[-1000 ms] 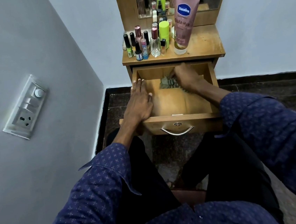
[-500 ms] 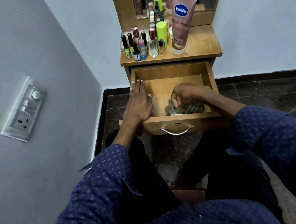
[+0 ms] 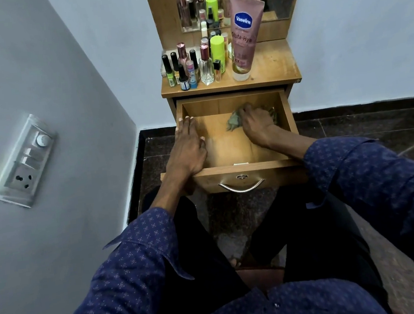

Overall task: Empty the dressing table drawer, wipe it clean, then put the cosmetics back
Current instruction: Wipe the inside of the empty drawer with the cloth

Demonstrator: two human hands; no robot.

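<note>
Wiping the drawer's far corner

Pressing the cloth [image 3: 233, 122] flat under my right hand [image 3: 256, 123], fingers closed down on it, I should sweep along the back wall and into both corners, while my left hand [image 3: 188, 148] lies open and flat on the drawer [image 3: 225, 149] floor at its left side, steadying it. It looks bare inside, pale wood. All the cosmetics [image 3: 198, 63] stand on the table [image 3: 275, 65] top, above.
</note>
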